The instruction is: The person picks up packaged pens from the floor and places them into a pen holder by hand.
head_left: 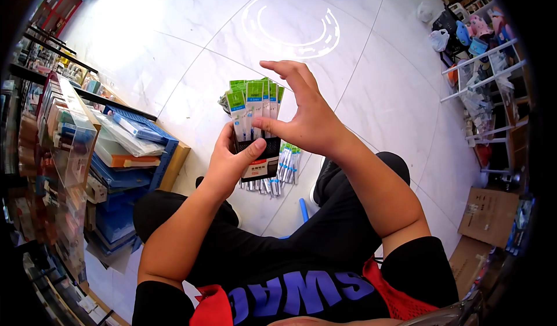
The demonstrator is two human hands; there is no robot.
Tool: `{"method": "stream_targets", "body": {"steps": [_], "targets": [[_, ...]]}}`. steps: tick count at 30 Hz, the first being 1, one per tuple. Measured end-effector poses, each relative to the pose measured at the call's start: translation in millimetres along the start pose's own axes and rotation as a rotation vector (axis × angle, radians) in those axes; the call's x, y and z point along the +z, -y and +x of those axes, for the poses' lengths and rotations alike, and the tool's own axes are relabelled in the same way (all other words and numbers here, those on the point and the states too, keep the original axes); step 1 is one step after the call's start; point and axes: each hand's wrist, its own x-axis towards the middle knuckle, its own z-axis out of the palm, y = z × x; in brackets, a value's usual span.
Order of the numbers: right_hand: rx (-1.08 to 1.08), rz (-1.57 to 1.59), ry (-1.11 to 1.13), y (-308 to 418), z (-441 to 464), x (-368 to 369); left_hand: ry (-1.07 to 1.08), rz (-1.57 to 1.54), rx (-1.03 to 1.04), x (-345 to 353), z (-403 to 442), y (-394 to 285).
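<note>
My left hand point(226, 160) is wrapped round a black box point(261, 166) with a white and red label, its thumb pressed on the front. Out of the top of the box fan several slim clear packets point(255, 96) with green and blue headers, which look like pen refills. My right hand point(307, 114) is spread in a wide C beside the packets. Its thumb tip lies over their front, and I cannot tell whether it touches them. Below the box, more such packets point(288, 163) lie in a pile on the floor, partly hidden by it.
White marble-look tiles point(191, 82) cover the floor. To my left stand shelves of stationery point(64, 134) and blue folders point(125, 175). On the right are a white rack point(481, 82) and cardboard boxes point(487, 215). A blue stick point(304, 210) lies between my legs.
</note>
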Motion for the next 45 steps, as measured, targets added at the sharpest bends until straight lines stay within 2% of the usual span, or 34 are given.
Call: {"method": "stream_targets", "body": {"steps": [12,15,18,19,21,23,25,28,33,34,38,40,45], "targets": [[0.163,-0.028,0.086,0.2,-1.6,6.3,0.018,0.082,0.005,-5.2,-1.1,3.7],[0.222,-0.036,0.175,8.3,-0.6,4.8,0.01,0.094,0.015,-5.2,-1.3,2.8],[0.11,-0.066,0.082,0.1,5.1,3.9,0.01,0.0,0.012,-4.1,-1.8,-2.8],[0.127,0.175,-0.079,-2.1,17.0,-9.1,0.002,-0.018,0.025,-4.7,-0.6,-4.4],[-0.013,0.159,-0.189,-0.5,27.5,-21.8,-0.012,-0.051,0.029,-7.2,-0.9,2.6],[-0.168,0.373,-0.238,39.3,40.0,-68.1,-0.04,-0.074,0.048,-6.3,-2.1,-1.6],[-0.429,0.522,-0.18,84.0,27.7,-112.9,-0.054,-0.095,0.066,-8.2,-1.4,-0.8],[-0.73,0.514,-0.099,142.6,-14.8,-154.6,-0.076,-0.145,0.057,-5.0,-6.4,-7.7],[-0.797,0.272,-0.171,156.4,-68.0,-170.3,-0.075,-0.168,0.098,-4.5,-8.8,-8.4],[-0.811,0.338,-0.109,156.1,-66.5,-169.0,-0.069,-0.17,0.096,-3.9,-9.3,-9.5],[-0.731,0.348,0.387,154.5,-60.0,-202.9,-0.07,-0.147,0.103,-4.5,-8.5,-8.9],[-0.694,0.378,0.502,147.5,-61.8,-202.5,-0.071,-0.138,0.099,-6.5,-9.2,-6.6],[-0.775,0.612,0.558,144.0,-55.8,-192.5,-0.086,-0.154,0.096,-2.2,-14.0,-8.2]]}}
